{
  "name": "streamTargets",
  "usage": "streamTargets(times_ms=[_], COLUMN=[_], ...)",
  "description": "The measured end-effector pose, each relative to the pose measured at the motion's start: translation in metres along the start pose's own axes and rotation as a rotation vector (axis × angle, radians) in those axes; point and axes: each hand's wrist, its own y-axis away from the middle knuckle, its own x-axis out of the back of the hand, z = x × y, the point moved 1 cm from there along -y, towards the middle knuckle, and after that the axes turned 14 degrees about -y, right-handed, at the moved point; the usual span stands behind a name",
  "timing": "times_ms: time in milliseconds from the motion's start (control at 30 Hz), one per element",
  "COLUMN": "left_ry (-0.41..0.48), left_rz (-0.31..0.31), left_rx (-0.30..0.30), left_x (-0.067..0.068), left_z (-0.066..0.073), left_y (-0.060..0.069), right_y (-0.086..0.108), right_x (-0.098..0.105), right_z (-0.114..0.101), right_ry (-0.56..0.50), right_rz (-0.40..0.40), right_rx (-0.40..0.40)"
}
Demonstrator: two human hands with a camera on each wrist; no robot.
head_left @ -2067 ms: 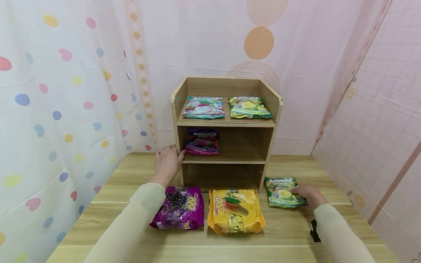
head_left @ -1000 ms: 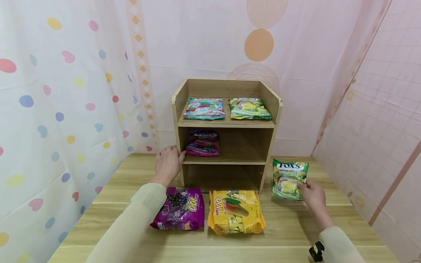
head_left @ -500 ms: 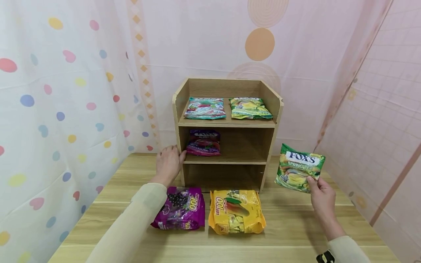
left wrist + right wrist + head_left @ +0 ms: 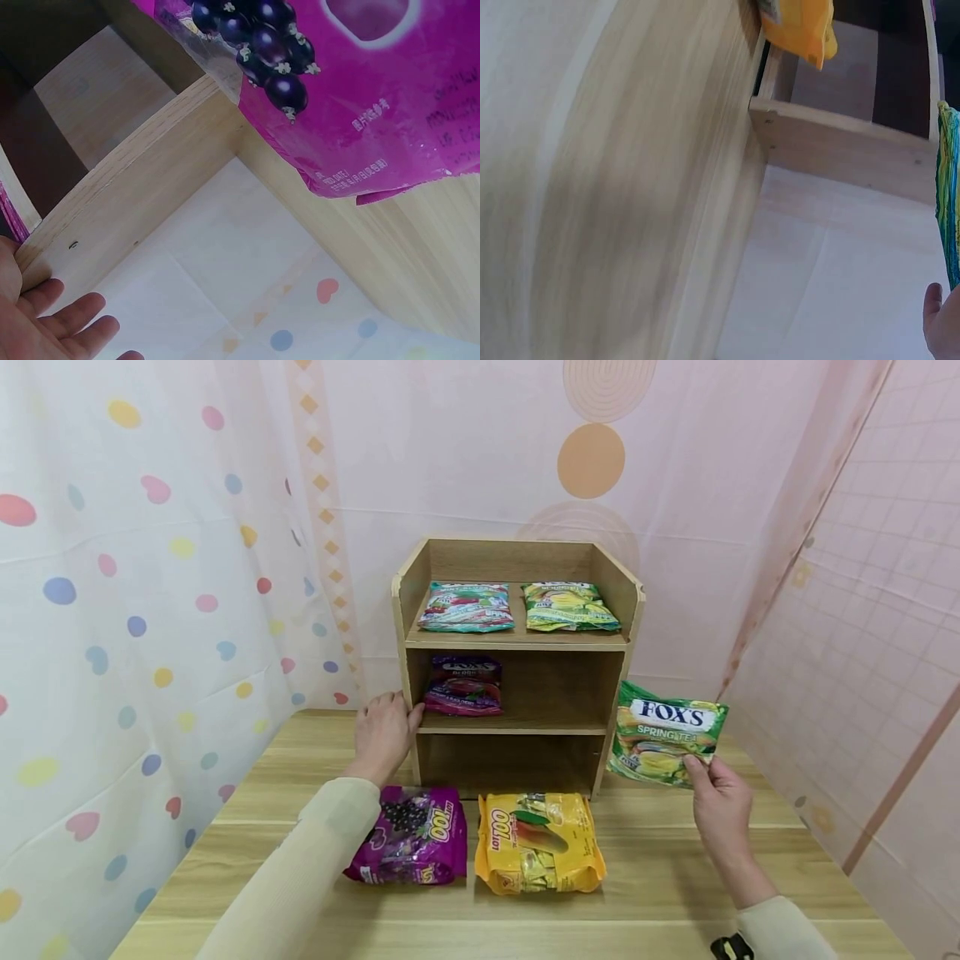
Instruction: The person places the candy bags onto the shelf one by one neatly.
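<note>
Wooden table [image 4: 637,902]: shelf unit [image 4: 517,645], purple bag [image 4: 416,835], yellow bag [image 4: 538,843]

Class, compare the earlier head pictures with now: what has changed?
The right hand has lifted the Fox's Spring Tea bag off the table, tipped it up and swung it right, then left toward the shelf unit. The left hand stays at the unit's left side; both Lot 100 bags and three shelved bags haven't moved.
</note>
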Motion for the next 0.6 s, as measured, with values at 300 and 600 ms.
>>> streamTargets(times_ms=[300, 600], left_ry=[-0.006, -0.009], left_rz=[0.004, 0.021], left_rx=[-0.004, -0.005], left_x=[0.0, 0.001], left_z=[0.0, 0.0], left_y=[0.0, 0.001], right_y=[0.005, 0.009], right_x=[-0.016, -0.029], right_z=[0.001, 0.002], right_ry=[-0.039, -0.014], right_rz=[-0.082, -0.103], right_rx=[0.017, -0.028])
